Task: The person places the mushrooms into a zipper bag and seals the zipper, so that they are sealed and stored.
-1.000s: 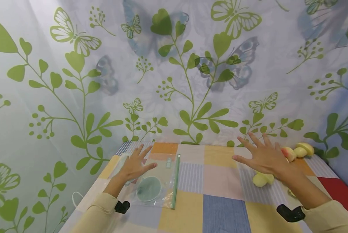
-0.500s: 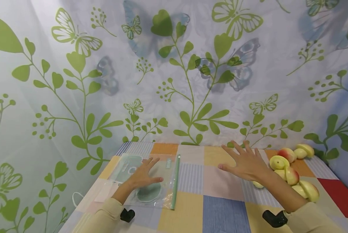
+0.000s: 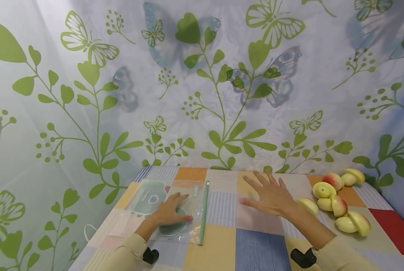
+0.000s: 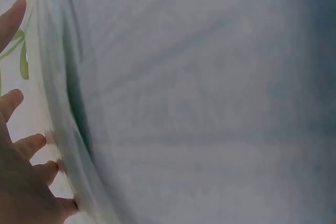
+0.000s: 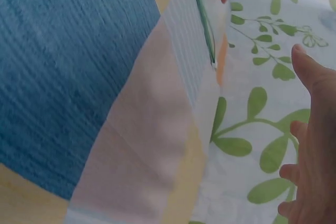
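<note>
A clear plastic zip bag [image 3: 151, 197] with a pale green cartoon print lies flat on the left of the patchwork tablecloth [image 3: 256, 244]. Its green zip strip [image 3: 204, 214] runs along the right side. My left hand [image 3: 169, 212] is over the bag, palm down, with its fingers spread and partly hiding the print. In the left wrist view the fingertips [image 4: 50, 171] come right up to the plastic surface. My right hand [image 3: 271, 195], fingers spread and holding nothing, is over the pink and striped patches right of the bag. The right wrist view shows it edge-on [image 5: 320, 145].
Several yellow-fleshed, red-skinned fruit pieces [image 3: 325, 190] lie in a cluster at the right, one yellow piece [image 3: 308, 206] close to my right forearm. A leaf-and-butterfly curtain [image 3: 222, 94] hangs behind the table. A white cord [image 3: 88, 230] loops at the left edge.
Both hands have come lower and inward: the left moved right and down over the bag, the right moved left, away from the fruit pieces, which now show more fully. The bag has stayed put.
</note>
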A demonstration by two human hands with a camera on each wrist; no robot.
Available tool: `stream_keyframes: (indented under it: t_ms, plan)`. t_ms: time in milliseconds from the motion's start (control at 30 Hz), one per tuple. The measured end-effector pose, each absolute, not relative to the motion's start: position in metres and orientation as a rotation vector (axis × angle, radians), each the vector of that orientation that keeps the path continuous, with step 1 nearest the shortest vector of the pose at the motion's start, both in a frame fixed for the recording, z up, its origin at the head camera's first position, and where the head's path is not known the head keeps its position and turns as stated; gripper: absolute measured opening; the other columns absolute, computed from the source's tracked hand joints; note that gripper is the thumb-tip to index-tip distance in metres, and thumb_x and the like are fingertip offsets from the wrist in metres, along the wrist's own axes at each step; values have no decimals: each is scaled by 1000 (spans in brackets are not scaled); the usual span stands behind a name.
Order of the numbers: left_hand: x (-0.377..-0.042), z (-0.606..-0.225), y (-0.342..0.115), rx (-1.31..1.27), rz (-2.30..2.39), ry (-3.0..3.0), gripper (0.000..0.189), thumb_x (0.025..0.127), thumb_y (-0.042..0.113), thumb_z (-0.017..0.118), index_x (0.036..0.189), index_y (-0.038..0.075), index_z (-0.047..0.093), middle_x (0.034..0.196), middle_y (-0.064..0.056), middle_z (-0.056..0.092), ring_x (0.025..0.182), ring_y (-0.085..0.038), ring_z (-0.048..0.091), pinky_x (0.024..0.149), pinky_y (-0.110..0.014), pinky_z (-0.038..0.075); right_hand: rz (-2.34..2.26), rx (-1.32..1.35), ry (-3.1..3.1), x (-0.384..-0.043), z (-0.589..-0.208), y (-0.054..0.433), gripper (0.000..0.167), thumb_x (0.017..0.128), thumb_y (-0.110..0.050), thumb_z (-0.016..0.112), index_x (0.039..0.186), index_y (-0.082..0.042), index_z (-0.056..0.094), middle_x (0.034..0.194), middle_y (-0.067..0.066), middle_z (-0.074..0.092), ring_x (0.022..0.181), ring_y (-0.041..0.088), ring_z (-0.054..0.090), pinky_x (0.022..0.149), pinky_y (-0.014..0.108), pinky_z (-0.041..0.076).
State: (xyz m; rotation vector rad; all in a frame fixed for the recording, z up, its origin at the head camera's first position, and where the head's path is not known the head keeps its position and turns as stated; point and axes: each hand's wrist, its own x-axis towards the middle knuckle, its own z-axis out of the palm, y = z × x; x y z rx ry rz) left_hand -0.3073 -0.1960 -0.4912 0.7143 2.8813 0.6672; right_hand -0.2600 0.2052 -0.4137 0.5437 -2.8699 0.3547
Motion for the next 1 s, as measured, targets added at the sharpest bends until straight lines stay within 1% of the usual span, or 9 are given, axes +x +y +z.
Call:
stream_keyframes:
  t_ms: [100, 200, 300, 400, 633, 767, 1000]
  plan:
    - [-307, -494, -193, 699, 589, 2898, 95, 81, 67, 76, 157, 17, 47, 159, -26, 35, 146, -47, 31, 101, -85, 22, 373, 565, -2863, -260, -420, 199, 87, 90, -77, 54, 159, -25, 45, 164, 17, 34, 148, 56, 20, 104, 85, 17]
    - [-306, -494, -190, 691, 540, 2914, 94, 79, 67, 77, 154, 16, 52, 159, -26, 36, 146, -47, 32, 100, -85, 24, 396, 590, -2864, -261, -426, 192, 88, 89, -79, 54, 159, -26, 45, 163, 17, 35, 148, 56, 20, 105, 84, 17]
    - [-303, -492, -189, 685, 526, 2918, 93, 79, 66, 79, 151, 13, 55, 158, -27, 36, 145, -48, 32, 101, -85, 23, 405, 604, -2875, -262, -432, 186, 87, 89, -81, 52, 159, -28, 45, 163, 17, 36, 147, 56, 21, 105, 83, 17]
    - [-302, -491, -190, 685, 550, 2906, 92, 79, 64, 80, 151, 11, 55, 158, -28, 35, 145, -49, 31, 101, -86, 20, 412, 614, -2898, -262, -437, 180, 87, 89, -82, 50, 159, -30, 44, 164, 16, 35, 148, 56, 22, 106, 82, 17]
    - [-303, -489, -194, 721, 637, 2878, 86, 81, 57, 82, 147, 6, 58, 157, -31, 35, 144, -52, 30, 100, -87, 18, 425, 665, -2925, -262, -445, 160, 86, 89, -82, 50, 158, -30, 47, 163, 15, 36, 147, 55, 23, 106, 81, 19]
    - [-303, -489, -195, 711, 684, 2858, 83, 82, 55, 82, 145, 6, 59, 157, -32, 35, 145, -53, 30, 101, -87, 15, 433, 710, -2940, -263, -453, 148, 85, 90, -79, 52, 157, -28, 48, 162, 17, 37, 147, 56, 23, 106, 81, 19]
    - [-304, -489, -196, 710, 701, 2858, 78, 83, 51, 83, 143, 7, 61, 156, -32, 38, 143, -54, 33, 101, -86, 17, 462, 780, -2965, -268, -469, 127, 84, 91, -79, 50, 158, -29, 46, 164, 15, 35, 149, 53, 20, 109, 80, 17]
